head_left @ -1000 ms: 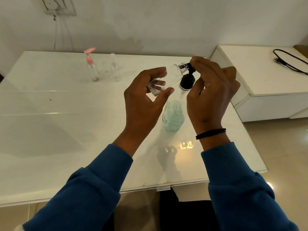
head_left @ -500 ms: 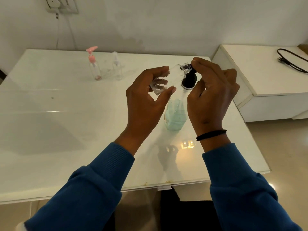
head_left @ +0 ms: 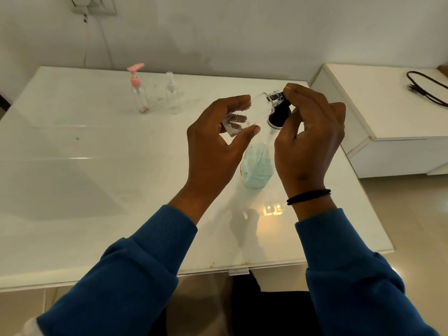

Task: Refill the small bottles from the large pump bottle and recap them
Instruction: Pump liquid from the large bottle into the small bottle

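My left hand point(head_left: 213, 141) grips a small clear bottle point(head_left: 244, 112), tilted with its open threaded neck pointing right, against the black pump head point(head_left: 278, 115) of the large bottle point(head_left: 257, 163). That large clear bottle stands on the white table point(head_left: 97, 178) and holds pale green liquid in its lower part. My right hand point(head_left: 308, 134) curls over the pump head, its fingertips on top by the small bottle's neck. Two more small bottles stand at the back left: one with a pink pump point(head_left: 138, 89), one clear with a clear spray top point(head_left: 172, 93).
A lower white side unit point(head_left: 388, 112) stands to the right, with a black cable point(head_left: 426, 88) lying on it. A wall socket plate point(head_left: 93, 4) with a cord hangs above the table's back left. The table's front edge runs just below my forearms.
Both hands stay on the small bottle and pump head with almost no movement. The view has shifted slightly.
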A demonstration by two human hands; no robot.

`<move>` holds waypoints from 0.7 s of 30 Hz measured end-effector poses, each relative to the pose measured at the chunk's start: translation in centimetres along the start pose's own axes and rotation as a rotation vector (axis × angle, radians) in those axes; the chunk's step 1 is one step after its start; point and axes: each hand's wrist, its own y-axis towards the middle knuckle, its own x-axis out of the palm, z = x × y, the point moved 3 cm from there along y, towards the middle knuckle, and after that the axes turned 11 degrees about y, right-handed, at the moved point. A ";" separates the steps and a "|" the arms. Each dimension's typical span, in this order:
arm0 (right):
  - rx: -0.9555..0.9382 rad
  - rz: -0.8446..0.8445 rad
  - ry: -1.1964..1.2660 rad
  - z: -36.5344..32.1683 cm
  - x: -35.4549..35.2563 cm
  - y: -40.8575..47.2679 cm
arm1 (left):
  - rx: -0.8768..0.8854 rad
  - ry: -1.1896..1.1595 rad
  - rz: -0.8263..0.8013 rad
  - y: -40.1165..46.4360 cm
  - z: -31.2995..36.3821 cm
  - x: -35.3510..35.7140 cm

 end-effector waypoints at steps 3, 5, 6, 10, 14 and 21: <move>-0.027 0.005 -0.006 -0.4 -0.2 0.6 | 0.000 -0.015 0.000 0.1 0.1 0.0; -0.032 0.014 0.005 -0.4 -0.1 0.6 | 0.000 -0.010 0.002 0.1 0.2 0.0; -0.034 0.019 0.013 -0.4 0.0 0.5 | 0.000 -0.010 0.001 0.0 0.2 0.0; -0.035 0.033 0.022 0.0 0.4 -0.2 | -0.008 -0.012 -0.007 -0.2 0.2 0.0; -0.020 0.020 0.057 0.1 0.6 -0.8 | -0.007 -0.004 -0.012 -0.3 0.2 -0.1; -0.026 0.056 0.113 -0.7 -0.2 0.3 | 0.018 -0.001 -0.025 -0.2 0.4 0.1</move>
